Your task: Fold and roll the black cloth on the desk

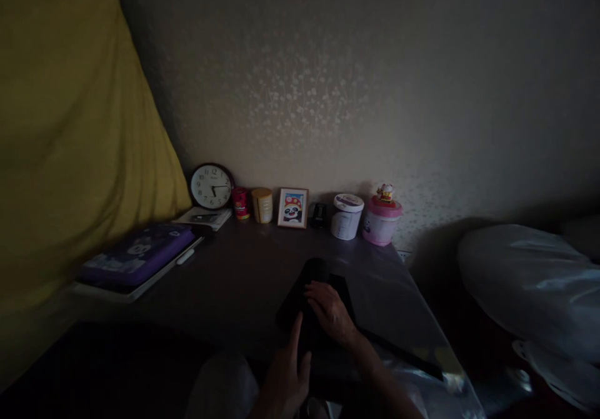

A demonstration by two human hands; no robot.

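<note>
A black item (312,275) lies on the near part of the dark table, too dim for me to make out its kind. From its right side a long dark strip like a strap (403,351) runs towards the table's right edge. My right hand (330,312) rests on top of the black item, its fingers stretched out and lying fairly flat. At the near edge, my left hand (288,372) has its index finger extended against the item and its thumb held apart. The other fingers of the left hand are hard to see.
Along the wall stand a round clock (212,186), a red can (240,204), a yellow-lidded tin (262,206), a framed panda picture (293,209), a white tub (347,217) and a pink tub (381,221). A purple case (138,255) lies left, beside a yellow curtain (70,125).
</note>
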